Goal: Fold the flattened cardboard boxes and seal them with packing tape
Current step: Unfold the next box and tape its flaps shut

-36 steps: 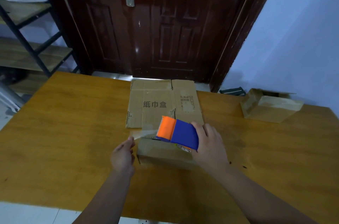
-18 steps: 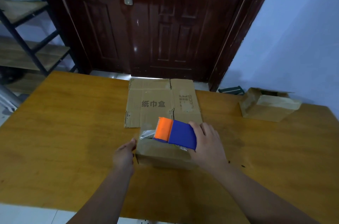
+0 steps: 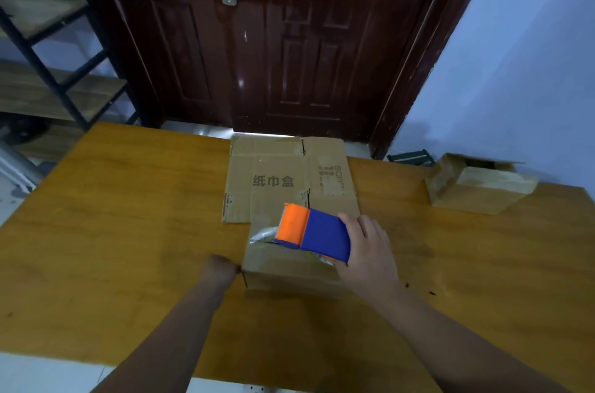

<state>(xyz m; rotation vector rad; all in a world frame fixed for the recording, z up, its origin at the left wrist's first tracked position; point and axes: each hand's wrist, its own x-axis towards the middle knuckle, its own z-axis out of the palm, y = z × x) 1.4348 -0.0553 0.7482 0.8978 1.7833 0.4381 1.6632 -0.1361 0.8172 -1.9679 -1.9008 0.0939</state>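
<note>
Both forearms reach in over the near edge of the table (image 3: 112, 231): my right hand (image 3: 367, 251) wraps its fingers round the blue-and-orange tape dispenser (image 3: 317, 231), held atop the folded box (image 3: 283, 267) mid-table. My left hand (image 3: 220, 267) touches that box's left near corner, blurred, so I cannot tell its fingers' state.

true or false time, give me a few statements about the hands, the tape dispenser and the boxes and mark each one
1. The right hand grips the blue and orange tape dispenser. True.
2. The tape dispenser lies on the floor. False: it rests atop the folded box.
3. The flattened cardboard box lies just beyond the folded box. True.
4. The left hand holds scissors. False: it holds no tool and touches the folded box's left edge.
5. A second folded box sits on the table's far right. True.
</note>
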